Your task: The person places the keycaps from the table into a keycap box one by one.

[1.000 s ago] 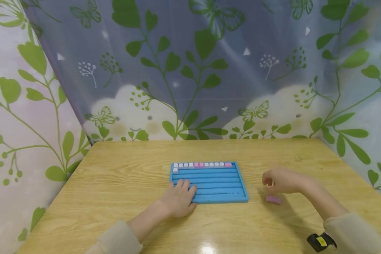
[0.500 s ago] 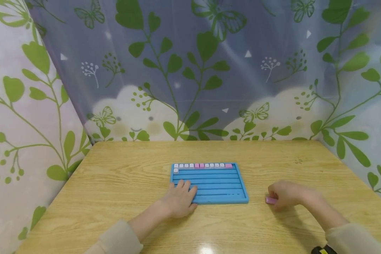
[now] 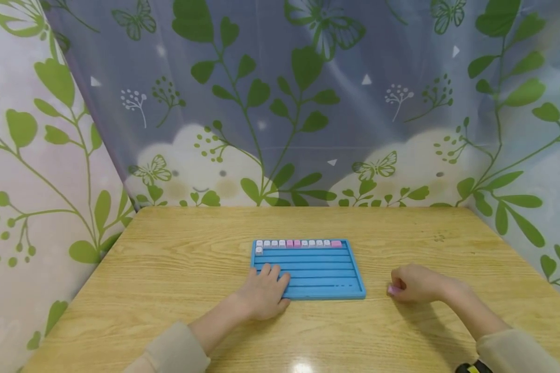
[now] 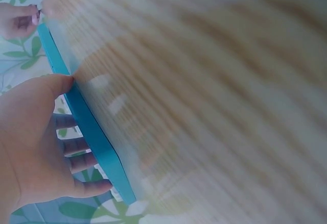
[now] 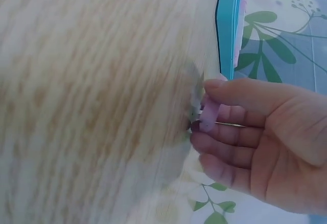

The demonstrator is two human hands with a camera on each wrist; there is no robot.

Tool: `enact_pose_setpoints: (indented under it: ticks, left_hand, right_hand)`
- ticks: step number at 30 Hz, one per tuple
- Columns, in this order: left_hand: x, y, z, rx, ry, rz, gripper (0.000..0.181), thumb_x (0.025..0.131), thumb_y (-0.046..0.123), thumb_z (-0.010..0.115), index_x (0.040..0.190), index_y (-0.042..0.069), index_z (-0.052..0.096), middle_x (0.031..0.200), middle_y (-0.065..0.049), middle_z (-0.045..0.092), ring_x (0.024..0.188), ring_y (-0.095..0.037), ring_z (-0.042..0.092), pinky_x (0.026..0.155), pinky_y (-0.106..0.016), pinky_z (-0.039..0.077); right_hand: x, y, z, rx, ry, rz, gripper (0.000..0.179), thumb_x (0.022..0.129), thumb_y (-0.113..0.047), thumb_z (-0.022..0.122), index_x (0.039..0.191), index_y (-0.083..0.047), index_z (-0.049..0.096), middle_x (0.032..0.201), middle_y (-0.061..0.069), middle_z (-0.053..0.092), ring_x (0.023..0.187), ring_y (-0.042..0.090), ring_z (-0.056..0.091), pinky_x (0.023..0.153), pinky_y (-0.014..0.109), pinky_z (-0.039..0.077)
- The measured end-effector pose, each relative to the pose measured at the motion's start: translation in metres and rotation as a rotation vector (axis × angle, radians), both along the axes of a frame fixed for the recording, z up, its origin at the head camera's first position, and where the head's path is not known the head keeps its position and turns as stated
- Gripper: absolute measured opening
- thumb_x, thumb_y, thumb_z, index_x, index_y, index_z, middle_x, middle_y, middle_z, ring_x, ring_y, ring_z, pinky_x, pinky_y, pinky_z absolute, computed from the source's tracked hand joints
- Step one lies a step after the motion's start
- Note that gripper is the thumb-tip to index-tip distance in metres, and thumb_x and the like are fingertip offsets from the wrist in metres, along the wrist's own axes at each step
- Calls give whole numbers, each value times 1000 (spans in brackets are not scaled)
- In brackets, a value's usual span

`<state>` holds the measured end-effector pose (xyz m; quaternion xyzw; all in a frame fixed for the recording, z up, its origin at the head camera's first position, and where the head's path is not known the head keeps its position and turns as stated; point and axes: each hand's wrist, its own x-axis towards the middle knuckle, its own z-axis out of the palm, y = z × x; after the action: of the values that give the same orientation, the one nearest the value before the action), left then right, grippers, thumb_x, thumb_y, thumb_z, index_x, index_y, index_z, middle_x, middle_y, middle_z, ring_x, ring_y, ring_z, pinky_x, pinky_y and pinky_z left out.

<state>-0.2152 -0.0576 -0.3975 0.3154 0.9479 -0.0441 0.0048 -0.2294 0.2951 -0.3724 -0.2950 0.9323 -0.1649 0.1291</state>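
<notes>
A blue keyboard base point(image 3: 319, 280) lies flat on the table, its long grooves running left to right. White and pink keycaps point(image 3: 296, 243) line its top groove, and a single white keycap point(image 3: 259, 250) sits at the left of the second. My left hand point(image 3: 264, 294) rests on the base's front left part, fingers extended over it and the thumb against the front edge. To the right of the base, my right hand point(image 3: 416, 284) pinches a long pink keycap point(image 5: 209, 115) between thumb and fingers, low over the table. Part of the keycap's underside shows in the right wrist view.
The wooden table point(image 3: 186, 243) ends at the back against a patterned curtain point(image 3: 303, 129). Similar patterned cloth hangs at both sides. A black item with a yellow patch point(image 3: 473, 368) sits near the right sleeve at the lower edge.
My right hand came down to the pink keycap, took hold of it, then shifted slightly left with it. My left hand and the keyboard base have stayed in place.
</notes>
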Motion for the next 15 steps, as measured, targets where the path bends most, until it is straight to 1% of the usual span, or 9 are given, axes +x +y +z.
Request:
enact_pose_setpoints:
  ticks: [5,12,15]
  left_hand:
    - [0,0,0,5,-9,1,50,94,43,48,129,8,46,115,-12,47,111,-29,43,87,-53,39]
    - [0,0,-2,9,-6,-1,49,93,43,49,128,9,47,115,-12,48,109,-29,44,86,-52,39]
    - [-1,0,-2,5,0,1,48,93,43,48,127,9,47,113,-11,48,108,-28,44,86,-51,39]
  right_hand:
    - [-3,2,-2,-32,77,8,23,89,-18,61,70,-13,50,59,-11,39,52,1,32,48,20,29]
    - [-7,0,-3,-59,115,9,17,87,-20,64,76,-13,54,63,-10,43,56,1,35,50,21,32]
    - [-9,-4,0,-66,172,13,13,86,-16,66,78,-12,56,66,-9,45,59,2,37,52,22,34]
